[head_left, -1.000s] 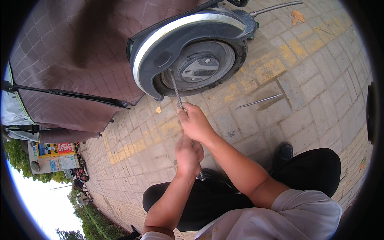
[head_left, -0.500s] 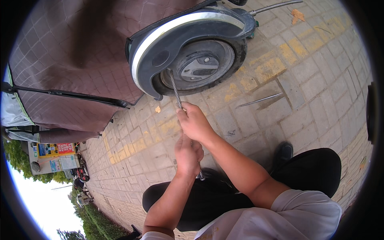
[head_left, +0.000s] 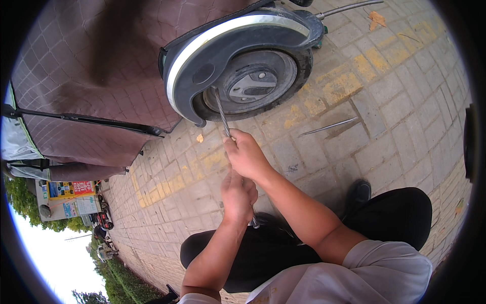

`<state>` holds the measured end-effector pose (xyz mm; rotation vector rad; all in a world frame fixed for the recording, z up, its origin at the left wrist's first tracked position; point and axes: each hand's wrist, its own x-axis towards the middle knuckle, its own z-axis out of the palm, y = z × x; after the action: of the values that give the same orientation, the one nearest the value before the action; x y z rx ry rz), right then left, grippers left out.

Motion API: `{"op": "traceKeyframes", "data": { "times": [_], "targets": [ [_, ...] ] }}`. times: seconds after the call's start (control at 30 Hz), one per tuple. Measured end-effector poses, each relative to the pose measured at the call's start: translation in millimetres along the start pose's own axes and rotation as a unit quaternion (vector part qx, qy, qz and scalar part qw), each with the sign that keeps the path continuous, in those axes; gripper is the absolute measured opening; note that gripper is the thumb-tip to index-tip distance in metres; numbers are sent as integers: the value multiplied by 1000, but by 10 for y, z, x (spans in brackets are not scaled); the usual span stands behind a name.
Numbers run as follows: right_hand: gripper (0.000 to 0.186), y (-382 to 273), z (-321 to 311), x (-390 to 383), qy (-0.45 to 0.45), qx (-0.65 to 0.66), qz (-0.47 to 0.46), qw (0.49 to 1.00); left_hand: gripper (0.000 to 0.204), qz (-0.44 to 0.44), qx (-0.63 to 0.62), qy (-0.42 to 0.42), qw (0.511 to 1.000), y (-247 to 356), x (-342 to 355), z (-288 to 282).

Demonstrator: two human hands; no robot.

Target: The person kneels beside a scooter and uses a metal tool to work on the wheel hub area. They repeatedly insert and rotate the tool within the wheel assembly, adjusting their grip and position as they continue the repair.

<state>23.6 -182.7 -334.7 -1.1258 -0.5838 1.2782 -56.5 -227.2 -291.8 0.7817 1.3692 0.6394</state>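
Note:
A grey metal rod [head_left: 221, 112] with a spiral-looking surface slants from the rim of a small dark wheel [head_left: 276, 76] down toward me. My right hand [head_left: 245, 152] is closed round this rod a little below the wheel. Just under it and nearer to me, my left hand [head_left: 238, 196] is closed in a fist on the rod's near end. Metal bits stick out at both sides of that fist, like a crosswise handle; the rest is hidden by the fingers. The rod's far tip meets the wheel beside the fender [head_left: 182, 71]; its exact contact is too dark to tell.
A second thin metal rod [head_left: 329, 126] lies on the paving to the right of the wheel. A brown quilted cover [head_left: 76, 66] hangs over the vehicle at the left. My shoe [head_left: 359, 193] stands at the right. A metal cable [head_left: 349, 7] runs off behind the fender.
Hardly anything differs. Both hands keep their hold on the rod, and a little more metal shows at the left side of my left fist.

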Motion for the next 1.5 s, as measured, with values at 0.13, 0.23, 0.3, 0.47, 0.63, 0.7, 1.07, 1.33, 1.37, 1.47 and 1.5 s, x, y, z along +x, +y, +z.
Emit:
{"op": "traceKeyframes", "data": {
  "times": [0.13,0.23,0.3,0.47,0.63,0.7,1.07,1.33,1.37,1.47,1.5],
  "targets": [
    [22,12,1,10,5,-15,-11,1000,30,2,2,-2,1000,-2,-1,3],
    [22,7,2,16,6,-18,-9,1000,31,0,1,-2,1000,0,-3,2],
    [22,6,0,14,5,-15,-4,1000,32,-3,-1,2,1000,-2,0,3],
    [22,33,1,6,-1,1,-7,1000,32,-2,-2,5,1000,-10,0,-4],
    [22,37,12,31,12,-22,-35,999,32,-4,6,3,1000,9,-9,6],
    [22,23,7,25,10,-15,-27,999,21,-11,13,18,1000,17,-15,22],
    [22,85,17,37,18,-33,-34,999,22,-8,7,8,1000,16,-18,23],
    [21,4,3,-2,7,-4,-16,1000,23,-5,4,5,1000,9,-8,13],
    [20,-4,4,0,8,-5,-7,1000,23,-5,4,5,1000,10,-7,15],
    [20,-11,1,-8,1,19,-3,1000,23,-5,7,7,1000,15,-11,22],
    [20,-10,0,-11,1,17,-6,1000,23,-5,9,7,1000,18,-12,24]
  ]
}}
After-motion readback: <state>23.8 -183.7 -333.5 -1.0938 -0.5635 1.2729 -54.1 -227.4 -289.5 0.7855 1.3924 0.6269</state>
